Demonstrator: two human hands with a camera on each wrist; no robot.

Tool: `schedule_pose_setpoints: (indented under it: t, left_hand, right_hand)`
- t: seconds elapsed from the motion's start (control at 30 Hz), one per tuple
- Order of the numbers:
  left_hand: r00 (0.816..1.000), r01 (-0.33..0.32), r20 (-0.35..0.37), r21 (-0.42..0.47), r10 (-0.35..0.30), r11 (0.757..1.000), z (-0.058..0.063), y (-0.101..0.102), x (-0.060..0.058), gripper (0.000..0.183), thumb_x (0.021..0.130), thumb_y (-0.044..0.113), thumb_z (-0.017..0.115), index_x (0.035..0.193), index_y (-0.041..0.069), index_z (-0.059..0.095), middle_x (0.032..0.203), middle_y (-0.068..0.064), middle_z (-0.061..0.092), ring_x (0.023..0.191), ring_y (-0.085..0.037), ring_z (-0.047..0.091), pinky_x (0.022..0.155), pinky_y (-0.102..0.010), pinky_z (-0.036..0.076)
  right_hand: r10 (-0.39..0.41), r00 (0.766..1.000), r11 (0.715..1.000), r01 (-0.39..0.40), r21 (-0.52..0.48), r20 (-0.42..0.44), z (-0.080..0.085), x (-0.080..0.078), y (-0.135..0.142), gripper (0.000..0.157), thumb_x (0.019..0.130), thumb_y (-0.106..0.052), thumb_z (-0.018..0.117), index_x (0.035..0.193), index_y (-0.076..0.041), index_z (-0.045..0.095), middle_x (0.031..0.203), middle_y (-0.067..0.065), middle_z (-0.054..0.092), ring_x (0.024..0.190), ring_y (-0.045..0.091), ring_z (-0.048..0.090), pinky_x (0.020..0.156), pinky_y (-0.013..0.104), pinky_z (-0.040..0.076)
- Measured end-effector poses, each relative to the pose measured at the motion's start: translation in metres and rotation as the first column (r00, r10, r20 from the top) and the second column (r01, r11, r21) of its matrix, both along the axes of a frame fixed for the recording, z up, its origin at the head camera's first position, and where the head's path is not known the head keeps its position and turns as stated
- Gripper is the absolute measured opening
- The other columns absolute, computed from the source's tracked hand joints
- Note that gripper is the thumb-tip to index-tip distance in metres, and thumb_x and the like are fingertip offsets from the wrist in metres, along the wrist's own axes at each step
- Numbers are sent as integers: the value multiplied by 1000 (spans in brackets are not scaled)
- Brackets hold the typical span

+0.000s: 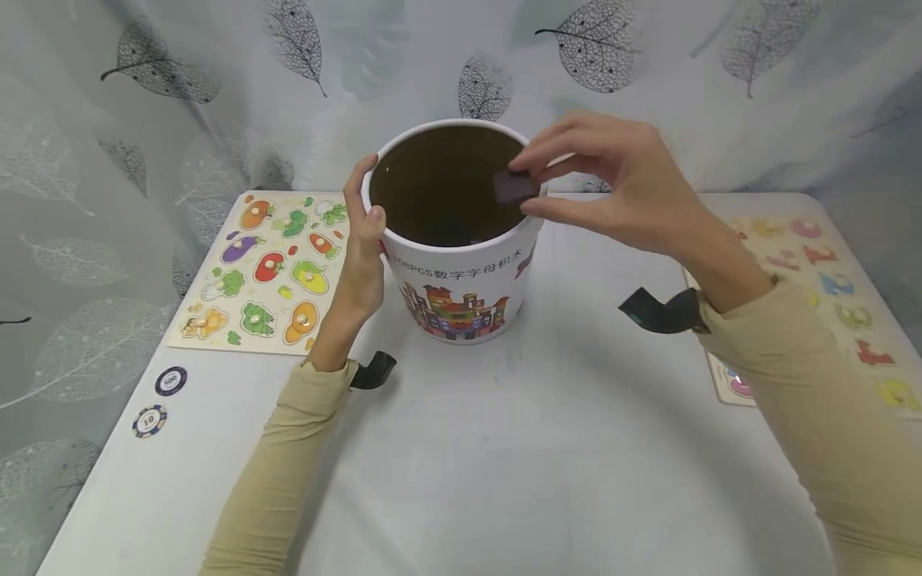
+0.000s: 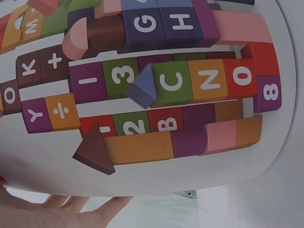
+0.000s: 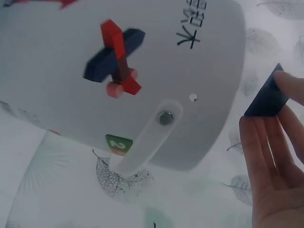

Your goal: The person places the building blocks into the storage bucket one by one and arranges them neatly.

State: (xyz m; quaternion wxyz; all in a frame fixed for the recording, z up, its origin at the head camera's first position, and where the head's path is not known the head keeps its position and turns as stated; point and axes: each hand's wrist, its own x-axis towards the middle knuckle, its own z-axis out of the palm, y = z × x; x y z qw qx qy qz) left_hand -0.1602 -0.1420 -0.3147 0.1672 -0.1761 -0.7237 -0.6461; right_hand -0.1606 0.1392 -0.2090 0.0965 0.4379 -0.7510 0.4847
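Note:
A large white bucket (image 1: 461, 296) printed with colourful building blocks stands upright on the table. Its inside looks dark, and the contents hardly show. My left hand (image 1: 363, 248) grips the bucket's left side at the rim, thumb toward me; in the left wrist view its fingers (image 2: 90, 211) lie along the bucket's edge. Over the right part of the opening, my right hand (image 1: 612, 172) pinches a small dark blue block (image 1: 515, 186) between thumb and fingers. The right wrist view has this dark block (image 3: 267, 97) beside the bucket wall (image 3: 209, 95), its flat face slanted.
A vegetable puzzle board (image 1: 245, 320) lies left of the bucket. Two poker chips, one dark (image 1: 171, 382) and one pale-edged (image 1: 150, 421), lie near the table's left edge. Another puzzle board (image 1: 835, 280) is at the right, partly behind my right sleeve. A leaf-patterned curtain (image 1: 403, 72) hangs behind.

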Motion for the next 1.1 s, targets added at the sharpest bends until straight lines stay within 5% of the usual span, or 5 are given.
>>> schedule_pose_setpoints:
  t: [0.27,0.5,0.87,1.0,1.1]
  left_hand:
    - [1000,6,10,-10,-6,1000,0,4,0,82,83,69,41,151,30,19,148,2,40,132,-19,42,109,-50,31]
    - [1000,5,15,-25,-4,1000,0,7,0,90,80,77,42,152,27,19,149,-1,40,132,-20,41,109,-51,30]
    - [999,38,15,-18,-38,999,1,2,-3,87,82,72,43,152,27,17,150,0,36,134,-23,39,108,-56,30]
    - [989,108,102,-33,-104,994,7,-12,-1,84,83,65,48,153,32,15,154,-3,32,137,-26,36,103,-67,31]
    - [982,105,168,-110,-86,988,13,-32,5,74,88,53,46,153,36,15,153,-7,33,138,-29,37,102,-70,31]
  right_hand:
    - [-79,996,997,78,13,33,-1,-21,-22,31,75,2,79,106,-1,73,102,1,66,92,15,62,87,22,53]
    - [-104,992,993,100,64,76,-5,-22,-25,33,76,0,79,108,-3,72,107,7,66,92,12,63,88,23,53]
    - [-106,994,994,106,37,14,-3,7,19,43,70,14,77,111,3,69,109,10,67,101,14,63,93,21,50]
    - [-200,977,971,208,118,-73,-7,22,47,55,65,16,80,116,0,68,110,1,67,103,5,63,95,15,47]
    - [-271,954,935,292,202,-127,-14,30,71,57,66,14,80,118,-5,68,110,-5,67,103,-2,63,94,11,45]
